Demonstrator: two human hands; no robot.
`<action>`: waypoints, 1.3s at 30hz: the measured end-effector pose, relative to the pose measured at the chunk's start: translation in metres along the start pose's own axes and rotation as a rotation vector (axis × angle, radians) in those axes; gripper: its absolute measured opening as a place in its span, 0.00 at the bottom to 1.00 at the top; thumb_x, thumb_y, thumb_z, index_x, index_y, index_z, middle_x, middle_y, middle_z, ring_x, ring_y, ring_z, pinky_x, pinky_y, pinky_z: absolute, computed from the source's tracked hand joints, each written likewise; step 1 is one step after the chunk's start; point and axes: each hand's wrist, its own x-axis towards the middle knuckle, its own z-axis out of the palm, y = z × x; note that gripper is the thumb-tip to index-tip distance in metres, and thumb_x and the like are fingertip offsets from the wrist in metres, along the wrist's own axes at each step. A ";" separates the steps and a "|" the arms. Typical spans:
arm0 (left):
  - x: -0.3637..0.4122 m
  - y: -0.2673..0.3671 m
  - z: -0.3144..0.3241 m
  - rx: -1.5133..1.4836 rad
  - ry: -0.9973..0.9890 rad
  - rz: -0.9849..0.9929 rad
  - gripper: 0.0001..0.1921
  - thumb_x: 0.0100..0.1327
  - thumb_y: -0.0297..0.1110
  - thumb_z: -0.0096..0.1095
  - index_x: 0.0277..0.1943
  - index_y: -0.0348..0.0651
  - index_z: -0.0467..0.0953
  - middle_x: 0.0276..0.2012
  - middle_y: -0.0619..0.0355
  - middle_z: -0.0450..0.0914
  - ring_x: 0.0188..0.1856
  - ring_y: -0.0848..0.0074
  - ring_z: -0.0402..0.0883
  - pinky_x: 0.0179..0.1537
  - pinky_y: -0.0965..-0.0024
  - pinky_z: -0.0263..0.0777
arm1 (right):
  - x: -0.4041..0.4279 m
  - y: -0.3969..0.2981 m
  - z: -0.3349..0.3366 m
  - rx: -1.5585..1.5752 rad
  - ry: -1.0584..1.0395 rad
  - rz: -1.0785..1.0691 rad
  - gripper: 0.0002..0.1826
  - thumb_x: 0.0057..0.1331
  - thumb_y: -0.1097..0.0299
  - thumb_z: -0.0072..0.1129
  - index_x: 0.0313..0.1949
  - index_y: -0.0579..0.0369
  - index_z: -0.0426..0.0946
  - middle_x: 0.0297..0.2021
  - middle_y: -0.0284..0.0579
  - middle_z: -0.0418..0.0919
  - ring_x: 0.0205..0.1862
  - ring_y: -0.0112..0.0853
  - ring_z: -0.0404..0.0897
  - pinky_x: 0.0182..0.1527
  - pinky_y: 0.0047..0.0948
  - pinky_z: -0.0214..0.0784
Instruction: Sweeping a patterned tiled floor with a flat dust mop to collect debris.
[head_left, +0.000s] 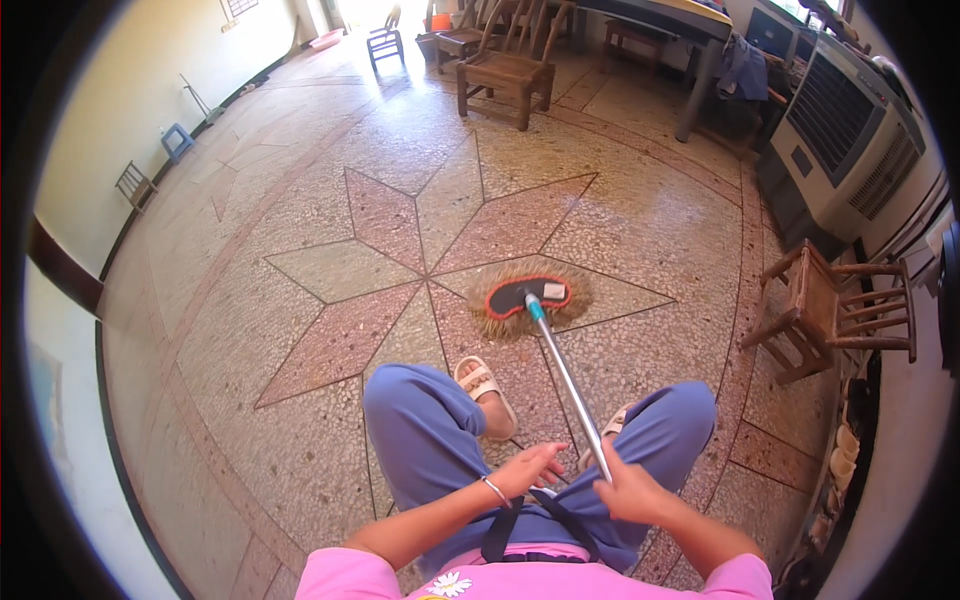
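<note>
Gripped in my right hand (634, 491) is the metal pole (574, 390) of a dust mop. Its beige fringed mop head (487, 319), with a dark backing edged in red, lies on the terrazzo floor (300, 442) ahead of my feet. A teal joint (535, 309) links pole and head. My left hand (531, 466) hovers beside the pole above my lap, fingers apart and holding nothing. My knees in blue trousers (420, 420) are bent on either side of both hands.
A small wooden chair (810, 307) stands at the right, near an air cooler (832, 127) and a row of shoes (844, 457). Farther ahead is a wooden chair (506, 71) beside a table (701, 82). A blue stool (177, 142) sits by the left wall.
</note>
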 end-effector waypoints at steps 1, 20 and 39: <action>-0.004 -0.002 0.005 0.001 0.008 0.006 0.26 0.69 0.54 0.33 0.63 0.48 0.60 0.42 0.58 0.74 0.39 0.79 0.73 0.40 0.77 0.69 | -0.012 -0.010 -0.003 0.110 -0.098 0.050 0.40 0.61 0.66 0.47 0.64 0.68 0.34 0.25 0.62 0.76 0.22 0.44 0.79 0.28 0.39 0.71; -0.006 0.027 -0.029 -0.633 0.379 -0.044 0.27 0.69 0.54 0.31 0.62 0.47 0.59 0.46 0.50 0.75 0.43 0.65 0.76 0.44 0.63 0.70 | 0.210 -0.083 0.015 0.248 0.153 -0.107 0.40 0.56 0.69 0.48 0.65 0.65 0.41 0.28 0.59 0.76 0.21 0.37 0.78 0.22 0.32 0.70; -0.103 0.004 -0.088 -1.185 0.256 -0.105 0.17 0.69 0.45 0.41 0.45 0.38 0.65 0.29 0.59 0.70 0.21 0.77 0.67 0.19 0.76 0.64 | 0.133 -0.133 0.016 -0.214 -0.771 -0.267 0.25 0.67 0.49 0.43 0.56 0.50 0.67 0.24 0.44 0.76 0.22 0.28 0.78 0.20 0.28 0.68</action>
